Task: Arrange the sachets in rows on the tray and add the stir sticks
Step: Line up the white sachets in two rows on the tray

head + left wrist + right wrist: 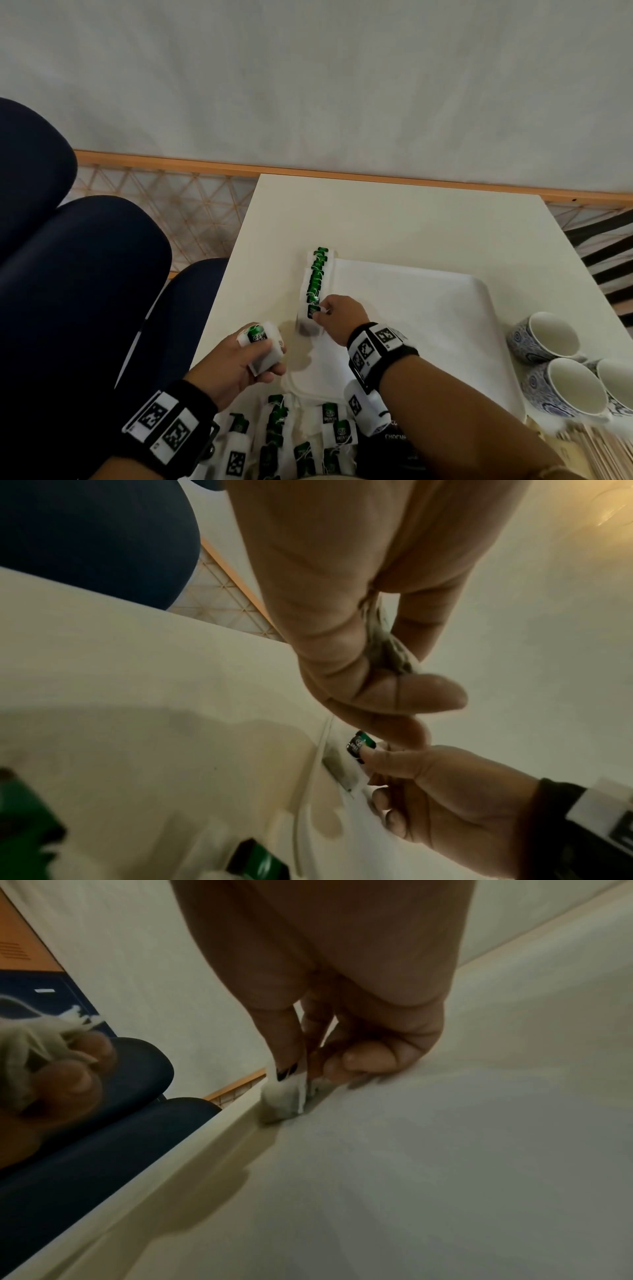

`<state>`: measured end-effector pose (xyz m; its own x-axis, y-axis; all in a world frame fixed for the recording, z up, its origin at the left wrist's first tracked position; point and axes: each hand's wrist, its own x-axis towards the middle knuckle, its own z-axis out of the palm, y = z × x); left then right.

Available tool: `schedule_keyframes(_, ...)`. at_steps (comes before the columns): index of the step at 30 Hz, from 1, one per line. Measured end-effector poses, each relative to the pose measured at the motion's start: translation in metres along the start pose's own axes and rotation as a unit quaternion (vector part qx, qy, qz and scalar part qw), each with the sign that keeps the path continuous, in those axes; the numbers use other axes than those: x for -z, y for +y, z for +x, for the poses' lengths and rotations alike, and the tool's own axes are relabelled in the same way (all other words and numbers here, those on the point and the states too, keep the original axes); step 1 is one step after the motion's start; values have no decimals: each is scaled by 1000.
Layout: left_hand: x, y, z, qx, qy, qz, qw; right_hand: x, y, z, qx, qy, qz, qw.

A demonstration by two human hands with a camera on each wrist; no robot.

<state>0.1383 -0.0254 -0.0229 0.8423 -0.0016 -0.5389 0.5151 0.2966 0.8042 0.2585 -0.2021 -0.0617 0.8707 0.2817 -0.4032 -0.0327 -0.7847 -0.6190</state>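
A white tray (428, 301) lies on the pale table (394, 222). A row of green-tagged tea sachets (315, 274) runs along the tray's left edge. My right hand (337, 317) pinches a sachet (312, 311) at the near end of that row, its base touching the tray by the rim (281, 1102). My left hand (239, 366) hovers left of the tray and grips a small stack of sachets (262, 346), thumb over the top. Loose sachets (308, 442) lie piled at the table's near edge. Wooden stir sticks (589, 448) lie at the bottom right.
Three blue-patterned cups (561, 366) lie on their sides right of the tray. Dark blue chair cushions (78, 274) stand left of the table. A dark packet (397, 442) sits under my right forearm. A white wall with a wooden skirting (342, 173) is behind.
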Motion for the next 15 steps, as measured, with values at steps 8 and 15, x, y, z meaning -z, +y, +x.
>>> schedule_keyframes(8,2,-2,15,9,15,-7,1000,-6,-1,-2,-49,28,64,996)
schedule_keyframes(15,3,-8,21,7,6,-6,1000,-8,-3,-10,-11,12,22,1000)
